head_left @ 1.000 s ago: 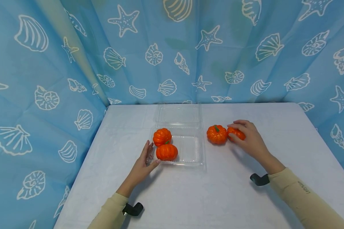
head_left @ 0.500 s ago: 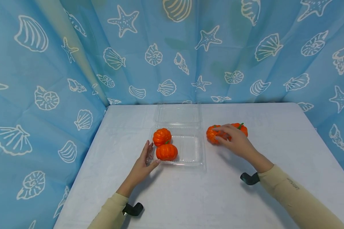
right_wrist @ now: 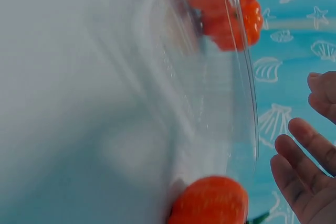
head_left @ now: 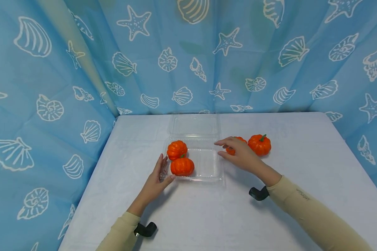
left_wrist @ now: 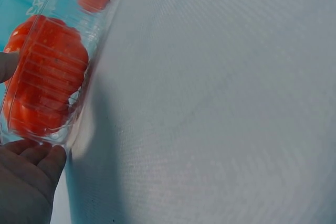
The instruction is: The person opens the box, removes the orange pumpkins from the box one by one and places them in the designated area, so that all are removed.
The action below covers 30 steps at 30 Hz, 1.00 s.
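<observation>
A clear plastic clamshell box (head_left: 205, 179) lies on the table with its lid (head_left: 194, 125) folded back. Two orange toy pumpkins, a rear one (head_left: 177, 150) and a front one (head_left: 182, 167), sit in its left half. My left hand (head_left: 152, 188) holds the box's front left corner, thumb at the front and fingers along the left side; the left wrist view shows the fingertips (left_wrist: 50, 156) against the clear wall. My right hand (head_left: 241, 156), fingers spread and holding nothing, hovers at the box's right edge. It partly hides a third pumpkin (head_left: 230, 151).
Another orange pumpkin (head_left: 259, 145) with a green stem stands to the right of the half-hidden one. A white cloth (head_left: 207, 216) covers the table. Behind and at the sides hangs a blue curtain (head_left: 163, 31) with shells and starfish.
My right hand has moved left, from the far right pumpkin across the other one to the box's right edge. The far right pumpkin now shows its stem upright. My left hand stays put.
</observation>
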Available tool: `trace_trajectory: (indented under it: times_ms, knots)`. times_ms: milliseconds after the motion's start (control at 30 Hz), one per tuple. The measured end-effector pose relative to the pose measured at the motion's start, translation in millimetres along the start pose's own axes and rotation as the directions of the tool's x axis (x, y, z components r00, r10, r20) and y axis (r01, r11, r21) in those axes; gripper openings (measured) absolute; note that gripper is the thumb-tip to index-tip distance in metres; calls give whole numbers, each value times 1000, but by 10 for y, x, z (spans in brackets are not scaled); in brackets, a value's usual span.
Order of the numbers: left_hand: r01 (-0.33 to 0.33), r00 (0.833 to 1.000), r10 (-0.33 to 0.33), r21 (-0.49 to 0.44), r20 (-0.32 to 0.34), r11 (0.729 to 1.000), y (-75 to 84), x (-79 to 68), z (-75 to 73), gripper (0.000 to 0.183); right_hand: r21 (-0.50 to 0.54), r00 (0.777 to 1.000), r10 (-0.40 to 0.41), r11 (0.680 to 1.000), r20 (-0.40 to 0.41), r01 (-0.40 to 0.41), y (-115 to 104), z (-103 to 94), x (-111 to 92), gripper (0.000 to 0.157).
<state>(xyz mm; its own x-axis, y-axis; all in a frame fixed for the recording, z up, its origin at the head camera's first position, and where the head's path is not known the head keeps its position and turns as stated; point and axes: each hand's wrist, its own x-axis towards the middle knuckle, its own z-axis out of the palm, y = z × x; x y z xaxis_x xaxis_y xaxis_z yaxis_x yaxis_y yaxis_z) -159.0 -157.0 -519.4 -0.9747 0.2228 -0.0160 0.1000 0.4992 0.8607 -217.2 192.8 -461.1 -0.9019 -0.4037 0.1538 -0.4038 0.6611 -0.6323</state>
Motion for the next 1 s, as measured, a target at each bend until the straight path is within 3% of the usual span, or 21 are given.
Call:
trace_trajectory:
  times_ms: [267, 700, 1000]
  knots:
    - [5, 1000, -5, -4, 4, 1000, 0, -3, 4, 97, 60, 998, -51, 997, 32, 49, -105, 123, 79, 37]
    - [18, 1000, -18, 1, 2, 1000, 19, -13, -2, 97, 96, 991, 5, 995, 131, -18, -260, 337, 235, 42]
    - [-2, 1000, 2, -3, -4, 1000, 28, -10, -4, 97, 156, 981, -8, 987, 192, -22, -353, 477, 327, 43]
